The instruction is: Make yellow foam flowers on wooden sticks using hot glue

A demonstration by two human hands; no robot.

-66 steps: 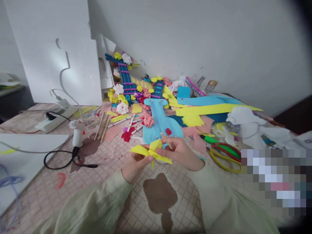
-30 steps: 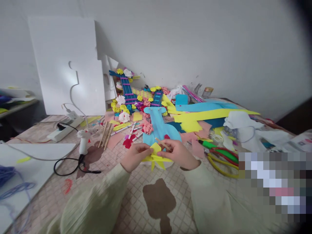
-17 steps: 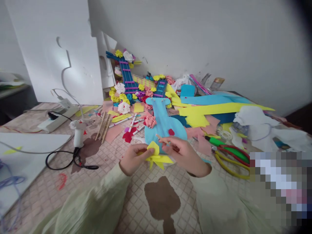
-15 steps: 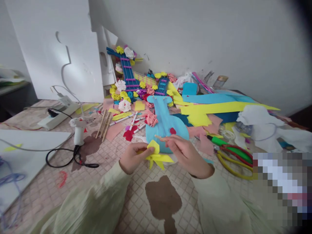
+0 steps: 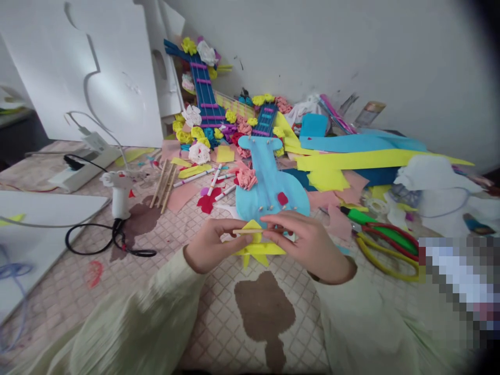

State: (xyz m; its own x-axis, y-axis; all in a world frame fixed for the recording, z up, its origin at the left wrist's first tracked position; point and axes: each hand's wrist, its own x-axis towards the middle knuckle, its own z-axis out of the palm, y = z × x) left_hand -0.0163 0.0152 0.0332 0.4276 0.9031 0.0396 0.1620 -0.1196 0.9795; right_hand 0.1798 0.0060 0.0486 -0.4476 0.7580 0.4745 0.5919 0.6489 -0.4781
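Note:
Between finger and thumb, my left hand [image 5: 213, 244] pinches a small piece of yellow paper [image 5: 254, 226]. A thin wooden stick [image 5: 250, 231] lies level across that paper, and my right hand [image 5: 307, 240] grips its right part. More yellow paper [image 5: 260, 249] with pointed ends hangs just below my fingers. Directly behind both hands lies a light blue guitar shape [image 5: 269, 179], with a pink paper flower [image 5: 246, 178] on its left edge and a red spot [image 5: 282, 198] on its body. My fingers hide its lowest part.
A white glue gun [image 5: 121, 195] stands at left, near several wooden sticks [image 5: 167, 185]. Scissors [image 5: 390, 237] with red and yellow handles lie at right. Behind are decorated dark blue guitar shapes [image 5: 205, 94], yellow strips [image 5: 375, 159] and a power strip [image 5: 74, 169].
The stick has moved left and turned level across the yellow paper. My right hand has come closer to my left. The camera view has shifted, with the background higher.

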